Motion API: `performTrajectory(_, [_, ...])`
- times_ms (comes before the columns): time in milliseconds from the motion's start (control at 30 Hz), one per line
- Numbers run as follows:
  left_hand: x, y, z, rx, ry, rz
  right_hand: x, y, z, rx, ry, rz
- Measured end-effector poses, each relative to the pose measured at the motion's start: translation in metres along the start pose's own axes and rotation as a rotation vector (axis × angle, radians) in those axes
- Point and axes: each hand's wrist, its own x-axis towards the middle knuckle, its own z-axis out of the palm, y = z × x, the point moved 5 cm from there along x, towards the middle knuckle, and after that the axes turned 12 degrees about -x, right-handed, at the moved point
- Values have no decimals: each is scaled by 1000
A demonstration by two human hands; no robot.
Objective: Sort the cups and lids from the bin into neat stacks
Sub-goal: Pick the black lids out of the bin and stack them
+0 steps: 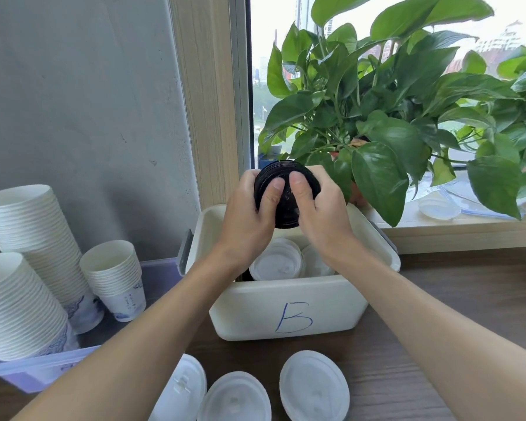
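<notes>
Both hands hold a stack of black lids (286, 211) above the white bin (286, 311) marked "B". My left hand (252, 214) grips its left side and my right hand (319, 208) its right side, both thumbs pressed on the top lid. Inside the bin lie white lids (277, 262), partly hidden by my wrists. Three stacks of white lids (313, 387) stand on the table in front of the bin. Stacks of white paper cups (28, 238) stand at the left in a clear tray (28, 375).
A leafy potted plant (392, 117) fills the windowsill behind and right of the bin. Clear plastic lids (438, 208) lie on the sill under its leaves. A grey wall stands at the back left. The wooden table (468, 299) extends to the right.
</notes>
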Motion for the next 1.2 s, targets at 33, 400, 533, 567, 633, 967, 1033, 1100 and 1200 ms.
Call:
performTrajectory(33, [-1,1,0,11,2,13,0,-1,1,-7,8,-7])
performTrajectory(400, [3,0,-7,-128,1,-85,1,3,2,-20,-55,-1])
performTrajectory(533, [5,-12,-8,-128,-58,-200,2,7,4,-56,-51,22])
performTrajectory(567, [5,-12,-8,-118,-69,-195,2,7,4,-64,-55,16])
performTrajectory(633, [5,-12,-10,-116,-61,-195,2,6,5,-76,-65,10])
performTrajectory(967, [-5,-15,-72,173,115,-298,-10,11,38,-58,-632,61])
performTrajectory(1033, [-12,-14,-86,195,171,-306,-12,11,47,-164,-715,30])
performTrajectory(1100, [-17,-14,-91,197,191,-306,-15,7,56,-273,-847,-15])
performTrajectory(1200, [-21,-12,-93,187,194,-309,-25,5,70,-405,-1040,-76])
